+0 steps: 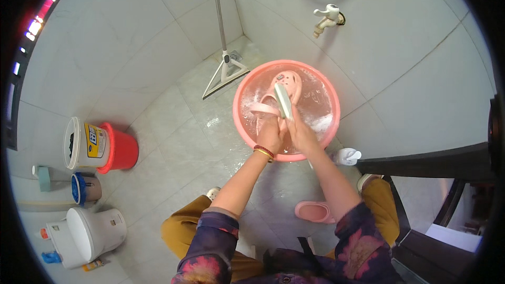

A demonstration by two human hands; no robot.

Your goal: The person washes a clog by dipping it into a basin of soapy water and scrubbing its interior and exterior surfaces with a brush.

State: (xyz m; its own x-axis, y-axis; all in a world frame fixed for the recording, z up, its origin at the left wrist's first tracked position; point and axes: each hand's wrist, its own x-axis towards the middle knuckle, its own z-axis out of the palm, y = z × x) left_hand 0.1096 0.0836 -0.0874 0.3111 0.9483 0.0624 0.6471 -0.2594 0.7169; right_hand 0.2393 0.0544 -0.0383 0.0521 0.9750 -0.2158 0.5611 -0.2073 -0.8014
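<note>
Pink clog (pixel 293 83) is lying in the soapy water (pixel 317 98) of the pink basin (pixel 237 110), its holed toe pointing toward the far rim and its heel strap (pixel 264 109) showing nearer the left edge; the left hand (pixel 270 135) is reaching over the near rim, its fingers apparently gripping the heel end, though the fingertips are hiding from view; the right hand (pixel 304 132), just beside it, is holding a pale brush-like tool (pixel 283 101) in narrowed fingers, the tool slanting over the clog's opening; foam (pixel 322 122) is floating by the right edge; the person is probably scrubbing the clog's upper; the next move is seemingly calling for a firm left hold on the slippery heel and short strokes around the opening and strap.
</note>
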